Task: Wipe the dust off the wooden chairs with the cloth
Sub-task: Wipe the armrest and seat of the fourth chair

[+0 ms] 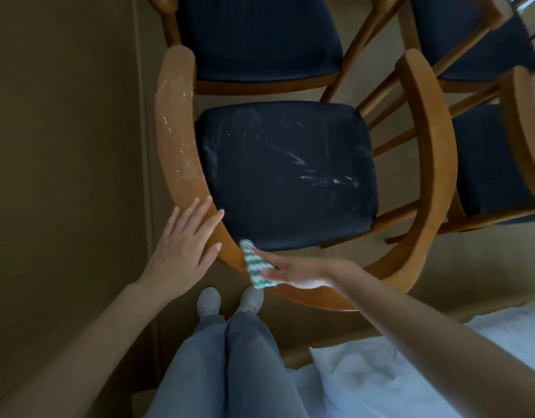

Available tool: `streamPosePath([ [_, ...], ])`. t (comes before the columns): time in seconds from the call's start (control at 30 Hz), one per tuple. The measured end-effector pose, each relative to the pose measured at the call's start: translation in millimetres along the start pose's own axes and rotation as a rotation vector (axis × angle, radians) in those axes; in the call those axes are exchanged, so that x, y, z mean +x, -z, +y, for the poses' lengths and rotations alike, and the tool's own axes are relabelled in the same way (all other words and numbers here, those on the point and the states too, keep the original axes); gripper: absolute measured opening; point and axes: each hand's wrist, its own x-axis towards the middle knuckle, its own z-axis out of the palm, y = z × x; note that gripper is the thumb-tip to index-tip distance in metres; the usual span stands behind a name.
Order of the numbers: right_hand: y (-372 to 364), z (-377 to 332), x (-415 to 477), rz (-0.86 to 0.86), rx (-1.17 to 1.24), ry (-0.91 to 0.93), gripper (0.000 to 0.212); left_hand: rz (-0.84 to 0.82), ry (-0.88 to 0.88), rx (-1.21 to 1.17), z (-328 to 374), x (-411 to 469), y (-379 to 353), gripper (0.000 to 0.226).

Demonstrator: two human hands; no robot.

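2 hands show in the head view. The left hand (181,245) lies flat, fingers straight, on the curved brown wooden chair rail (187,182) left of centre; the right hand (293,271) presses the green-and-white striped cloth (255,267) onto that rail at lower centre, fingers straight. White dust (165,119) marks the rail's upper-left stretch, so a firm sweep that way, past the left hand, seems best.

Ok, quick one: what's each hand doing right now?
Left hand: open, flat on the chair rail.
Right hand: open, straight fingers pressing the cloth on the rail.
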Motion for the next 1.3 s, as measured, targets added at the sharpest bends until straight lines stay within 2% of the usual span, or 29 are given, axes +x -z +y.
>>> streamPosePath([
  [0.07,-3,-24,34,0.128,-0.042,0.001,0.066,0.007,0.016,0.01,-7,-3,1,0.059],
  [0.17,-3,-56,65,0.258,0.178,0.085,0.071,0.014,0.048,0.008,-15,-8,2,0.061],
  [0.23,-4,-62,68,0.315,0.23,0.103,0.068,0.026,0.058,-0.003,-17,-11,3,0.062],
  [0.33,-14,-48,48,0.337,0.079,0.061,0.063,0.021,0.059,-0.021,-19,-16,3,0.064],
  [0.5,-22,-2,-6,0.272,-0.196,-0.057,0.057,0.017,0.066,-0.032,-19,-22,5,0.064],
  [0.67,-27,-3,-12,0.353,-0.51,-0.029,0.063,0.036,0.118,-0.05,-30,-31,8,0.063],
  [0.8,-31,-20,14,0.422,-0.49,0.037,0.066,0.031,0.173,-0.063,-41,-38,6,0.065],
  [0.97,-33,-37,33,0.503,-0.373,0.001,0.062,0.042,0.153,-0.093,-37,-38,4,0.065],
  [1.13,-34,-12,-13,0.447,-0.542,-0.087,0.057,0.04,0.086,-0.092,-19,-26,2,0.062],
  [1.2,-35,8,-38,0.481,-0.614,-0.112,0.056,0.04,0.049,-0.087,-9,-19,1,0.061],
  [1.23,-36,18,-51,0.512,-0.626,-0.124,0.058,0.039,0.031,-0.085,-5,-16,0,0.06],
  [1.3,-36,43,-79,0.59,-0.625,-0.158,0.077,0.035,-0.012,-0.076,4,-10,-3,0.059],
])
